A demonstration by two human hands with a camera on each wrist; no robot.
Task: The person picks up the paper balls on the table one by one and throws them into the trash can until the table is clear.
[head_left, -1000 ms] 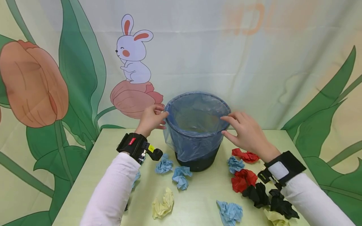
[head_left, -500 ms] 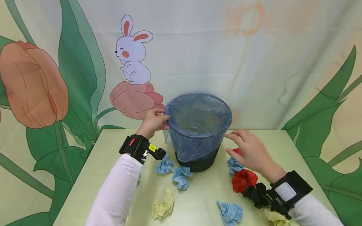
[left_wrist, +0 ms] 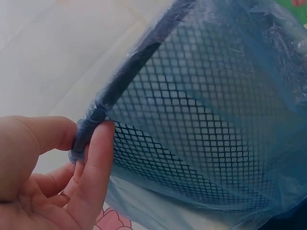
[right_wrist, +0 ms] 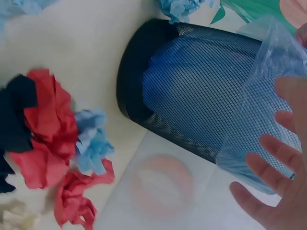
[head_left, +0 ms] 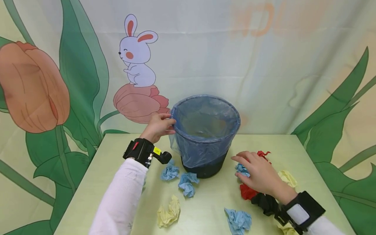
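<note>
A black mesh wastebasket [head_left: 207,171] stands upright on the table, its inside lined with a thin blue translucent bag [head_left: 205,152] folded down over the rim. My left hand [head_left: 158,126] pinches the lined rim at its left side; the left wrist view shows thumb and fingers [left_wrist: 98,158] on either side of the edge. To the right of the basket, my right hand [head_left: 259,171] hangs with spread, relaxed fingers over crumpled paper and holds nothing. Partly hidden below it are a blue ball [head_left: 241,169], a red ball [head_left: 247,192] and a black ball [head_left: 265,203].
Blue paper balls [head_left: 187,185] lie in front of the basket, with a yellow one [head_left: 168,212] nearer me. Another blue ball [head_left: 238,221] is at the front right. More yellow paper [head_left: 288,178] lies right of my hand. A printed rabbit curtain [head_left: 199,49] hangs behind the table [head_left: 202,209].
My right hand has left the basket's right rim and moved down toward the paper balls on the right. The left hand has stayed at the left rim.
</note>
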